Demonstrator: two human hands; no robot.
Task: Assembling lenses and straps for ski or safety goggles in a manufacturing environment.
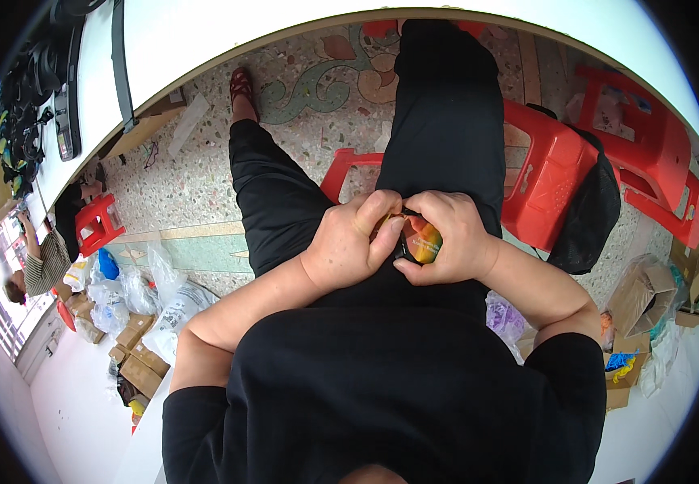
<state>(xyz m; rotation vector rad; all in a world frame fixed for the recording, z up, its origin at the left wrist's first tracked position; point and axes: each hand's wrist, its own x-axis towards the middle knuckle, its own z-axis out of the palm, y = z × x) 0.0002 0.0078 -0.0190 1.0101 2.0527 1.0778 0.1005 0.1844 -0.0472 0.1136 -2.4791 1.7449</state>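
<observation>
Both hands meet in front of my lap, around a small rounded printed thing (425, 243) coloured red, orange and yellow-green, with a dark part at its left side. I cannot make out its kind. My right hand (454, 234) curls around it from the right, thumb below and fingers above. My left hand (349, 240) is closed at its left edge, thumb and fingers pinched together close to the right fingertips. What exactly the left fingers pinch is mostly hidden. A ring shows on a left finger.
A white table (285, 18) curves across the far side. Red plastic stools (550, 181) stand at the right, with a black cloth bag (592, 214) against one. Plastic bags (144, 290) and cardboard boxes (144, 367) lie at the left. Another person (43, 262) sits at far left.
</observation>
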